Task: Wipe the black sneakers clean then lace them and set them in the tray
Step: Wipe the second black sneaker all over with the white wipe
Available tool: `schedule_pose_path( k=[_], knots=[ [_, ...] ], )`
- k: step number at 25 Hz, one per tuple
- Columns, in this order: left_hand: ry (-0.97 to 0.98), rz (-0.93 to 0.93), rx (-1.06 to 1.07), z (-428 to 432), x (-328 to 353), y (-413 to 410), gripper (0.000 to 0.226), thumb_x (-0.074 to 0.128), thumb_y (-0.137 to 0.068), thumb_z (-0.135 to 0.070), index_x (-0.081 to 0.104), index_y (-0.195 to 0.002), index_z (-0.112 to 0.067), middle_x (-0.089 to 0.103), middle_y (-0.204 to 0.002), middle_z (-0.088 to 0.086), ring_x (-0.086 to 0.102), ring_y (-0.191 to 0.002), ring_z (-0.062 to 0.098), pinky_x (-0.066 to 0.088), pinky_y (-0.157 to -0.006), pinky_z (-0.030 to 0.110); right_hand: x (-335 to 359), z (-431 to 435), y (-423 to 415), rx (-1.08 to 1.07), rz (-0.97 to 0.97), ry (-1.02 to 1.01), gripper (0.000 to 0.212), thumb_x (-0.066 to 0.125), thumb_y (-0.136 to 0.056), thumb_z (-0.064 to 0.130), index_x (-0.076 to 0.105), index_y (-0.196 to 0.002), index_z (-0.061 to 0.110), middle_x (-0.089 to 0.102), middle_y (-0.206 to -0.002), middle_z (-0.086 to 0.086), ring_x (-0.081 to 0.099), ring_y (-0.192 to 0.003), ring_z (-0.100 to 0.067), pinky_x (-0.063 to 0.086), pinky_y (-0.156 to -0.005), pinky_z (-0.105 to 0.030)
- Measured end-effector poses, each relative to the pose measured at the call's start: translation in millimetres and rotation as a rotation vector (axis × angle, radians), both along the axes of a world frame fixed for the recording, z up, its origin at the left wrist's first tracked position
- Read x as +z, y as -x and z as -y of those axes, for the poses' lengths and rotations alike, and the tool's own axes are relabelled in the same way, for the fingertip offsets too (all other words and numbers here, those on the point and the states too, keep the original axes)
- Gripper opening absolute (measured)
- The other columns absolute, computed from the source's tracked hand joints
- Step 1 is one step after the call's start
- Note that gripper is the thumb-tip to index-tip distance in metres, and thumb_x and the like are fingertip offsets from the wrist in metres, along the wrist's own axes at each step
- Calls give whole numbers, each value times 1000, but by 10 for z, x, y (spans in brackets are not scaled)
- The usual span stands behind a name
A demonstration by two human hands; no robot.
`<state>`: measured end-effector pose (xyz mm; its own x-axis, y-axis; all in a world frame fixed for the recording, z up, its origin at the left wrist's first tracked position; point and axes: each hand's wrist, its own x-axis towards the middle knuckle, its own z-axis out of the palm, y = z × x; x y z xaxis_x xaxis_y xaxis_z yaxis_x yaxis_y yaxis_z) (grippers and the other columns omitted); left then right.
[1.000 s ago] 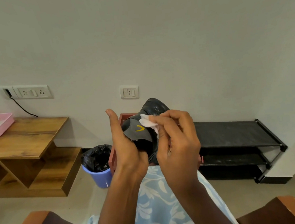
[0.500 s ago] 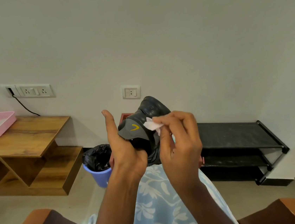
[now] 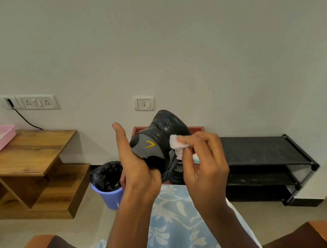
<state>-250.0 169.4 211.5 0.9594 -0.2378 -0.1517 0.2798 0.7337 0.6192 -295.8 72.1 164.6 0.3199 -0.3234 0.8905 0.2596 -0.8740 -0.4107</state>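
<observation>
- The person's left hand [image 3: 141, 167] grips the black sneaker [image 3: 160, 133] from the heel end and holds it up in the air over the lap. The thumb sticks straight up beside it, and the other fingers are hidden behind the shoe.
- The right hand [image 3: 203, 160] pinches a small white wipe [image 3: 175, 144] between fingertips and thumb and presses it on the shoe's upper.
- A second ago the wipe sat right next to the yellow mark [image 3: 149, 144]. It has since slid to the right and slightly down, so the mark is now fully uncovered.
- The shoe has also turned a little in the left hand, with its toe now pointing more up and to the right.
- From that I judge the wiping is mid-way, working across the upper. Lacing and putting away are not yet started.
- A reddish box [image 3: 197, 129] stands on the floor just behind the shoe. Dark shapes lie in it, perhaps the other sneaker, but I cannot tell for sure.
- A pink tray [image 3: 7, 134] sits on the wooden table [image 3: 31, 153] at the far left, with something pale lying flat in it. I cannot tell which container is the tray meant by the task.
- A blue bin [image 3: 111, 197] with a black liner stands near the box, and I cannot see what is in it.
</observation>
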Motion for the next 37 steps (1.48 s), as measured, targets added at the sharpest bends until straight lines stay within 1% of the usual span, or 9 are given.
schedule_pose_path(
  k=[5, 7, 12, 18, 24, 29, 32, 34, 37],
  knots=[
    [-60, 24, -11, 43, 33, 65, 75, 35, -89, -74, 81, -87, -15, 78, -93, 9, 76, -82, 21, 56, -73, 37, 401, 27, -100, -5, 12, 34, 21, 64, -89, -6, 76, -103, 5, 63, -98, -11, 58, -90, -20, 48, -75, -22],
    [-84, 19, 19, 25, 38, 65, 72, 37, -89, -75, 76, -98, -15, 78, -96, 10, 76, -86, 23, 56, -76, 39, 421, 82, -123, 14, -4, -6, 23, 65, -88, -9, 76, -102, 6, 62, -98, -9, 59, -90, -21, 49, -74, -24],
    [-80, -21, 72, -94, 42, 15, 83, 41, -84, -79, 69, -120, -10, 74, -112, 13, 72, -103, 30, 56, -93, 50, 145, 141, 3, 77, -65, -122, 16, 63, -91, -2, 73, -102, 4, 64, -101, -5, 64, -91, -19, 47, -76, -12],
    [-132, -25, 47, 3, 63, 75, 77, 39, -87, -76, 72, -108, -10, 77, -101, 11, 74, -94, 26, 59, -82, 42, 281, 137, 28, 94, -24, -49, 18, 60, -91, 7, 76, -101, 5, 65, -98, -5, 63, -89, -19, 52, -73, -22],
    [-134, 8, 49, 25, 114, 112, 76, 39, -87, -75, 72, -108, -10, 76, -102, 15, 74, -97, 29, 54, -94, 50, 377, 99, -37, 79, -59, 37, 22, 67, -88, -2, 77, -104, 9, 65, -99, -4, 56, -94, -13, 47, -77, -17],
    [-96, -18, 43, -105, 54, 7, 86, 42, -83, -78, 65, -126, -7, 73, -114, 16, 71, -105, 30, 55, -95, 49, -97, 32, 41, 83, -15, -20, 16, 60, -92, 3, 74, -100, 0, 62, -103, -8, 63, -95, -21, 54, -79, -22],
    [-96, 73, -55, -153, 72, -9, 76, 49, -84, -70, 68, -121, -6, 71, -117, 18, 70, -104, 29, 56, -93, 45, -19, 21, 28, 113, 29, -93, 14, 62, -93, 6, 71, -100, -1, 67, -98, -7, 66, -91, -21, 52, -82, -19],
    [-161, 197, -167, -164, 95, 7, 68, 48, -84, -64, 71, -114, -8, 72, -113, 17, 70, -100, 27, 58, -87, 39, 154, 79, -23, 143, 62, -153, 12, 65, -92, 6, 69, -102, 2, 68, -99, -3, 67, -91, -19, 55, -79, -26],
    [-289, 376, -259, -183, 68, 24, 75, 44, -86, -71, 66, -126, -11, 68, -123, 20, 65, -116, 31, 55, -97, 39, 361, 184, -88, 148, 48, -107, 14, 67, -88, -6, 72, -96, 4, 67, -95, -1, 65, -89, -18, 54, -73, -34]
  ],
)
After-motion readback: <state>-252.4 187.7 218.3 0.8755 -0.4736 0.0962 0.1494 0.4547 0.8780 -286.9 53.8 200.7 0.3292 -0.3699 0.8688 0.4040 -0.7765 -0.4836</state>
